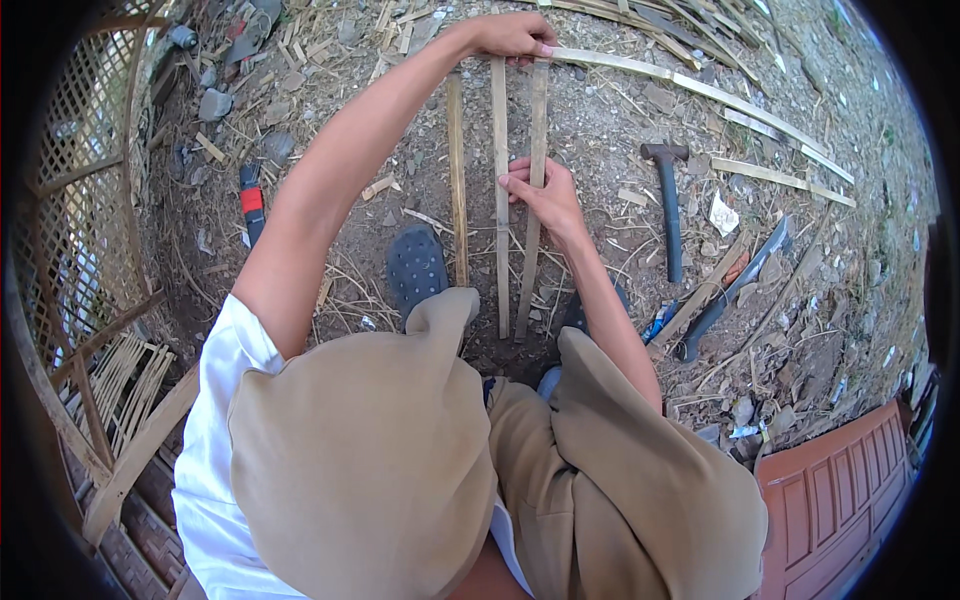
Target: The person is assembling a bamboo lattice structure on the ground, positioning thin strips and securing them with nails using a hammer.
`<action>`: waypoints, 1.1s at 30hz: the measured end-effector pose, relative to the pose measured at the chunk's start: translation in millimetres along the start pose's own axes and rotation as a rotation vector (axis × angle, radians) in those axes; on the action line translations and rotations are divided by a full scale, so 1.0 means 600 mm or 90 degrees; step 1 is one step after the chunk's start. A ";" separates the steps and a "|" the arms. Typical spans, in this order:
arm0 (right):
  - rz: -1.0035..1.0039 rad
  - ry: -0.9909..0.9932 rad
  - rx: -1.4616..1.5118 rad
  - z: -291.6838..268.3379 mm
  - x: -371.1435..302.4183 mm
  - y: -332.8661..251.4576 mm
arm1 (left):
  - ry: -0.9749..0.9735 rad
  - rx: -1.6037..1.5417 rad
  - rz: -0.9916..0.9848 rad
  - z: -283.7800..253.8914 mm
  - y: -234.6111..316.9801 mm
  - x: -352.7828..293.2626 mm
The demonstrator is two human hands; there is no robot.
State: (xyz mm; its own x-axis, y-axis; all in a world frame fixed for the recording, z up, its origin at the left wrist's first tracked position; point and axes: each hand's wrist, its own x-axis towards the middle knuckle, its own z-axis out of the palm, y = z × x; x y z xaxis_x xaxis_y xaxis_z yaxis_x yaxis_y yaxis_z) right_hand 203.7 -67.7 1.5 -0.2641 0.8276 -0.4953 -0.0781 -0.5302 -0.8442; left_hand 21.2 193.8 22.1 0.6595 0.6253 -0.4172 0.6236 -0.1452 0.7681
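My left hand [510, 38] reaches far forward, closed on the left end of a long, pale wooden strip [690, 84] that runs off to the right. Under that hand lie the far ends of two upright strips, the middle strip [501, 240] and the right strip [529, 262]. My right hand [552, 205] is closed around the right strip, its thumb touching or almost touching the middle one. A third strip [458, 170] stands apart on the left, close to my shoe [416, 268]. Whether the crossing strip is fastened is hidden by my left fingers.
To the right lie a hammer [670, 205] and a machete [745, 285] with a dark handle. A black and red tool [251, 200] rests left of my arm. Loose strips [690, 40] pile up at the far side. A lattice panel [80, 150] stands left; a brown panel [835, 490] lies lower right.
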 end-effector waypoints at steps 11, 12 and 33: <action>-0.021 0.031 0.124 0.008 -0.017 0.023 | -0.029 -0.071 0.023 -0.012 -0.001 -0.020; -0.011 0.037 0.119 0.005 -0.018 0.019 | -0.033 -0.064 0.041 -0.015 0.001 -0.022; 0.042 -0.011 0.173 -0.003 -0.015 0.030 | -0.037 -0.103 0.047 -0.004 -0.059 -0.005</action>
State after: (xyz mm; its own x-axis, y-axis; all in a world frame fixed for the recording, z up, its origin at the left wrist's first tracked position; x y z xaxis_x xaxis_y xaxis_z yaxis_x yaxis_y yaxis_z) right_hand 206.4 -84.5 -9.3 -0.2928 0.7874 -0.5424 -0.3140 -0.6150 -0.7233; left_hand -4.1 198.8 -2.7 0.7270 0.5711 -0.3812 0.5006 -0.0610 0.8635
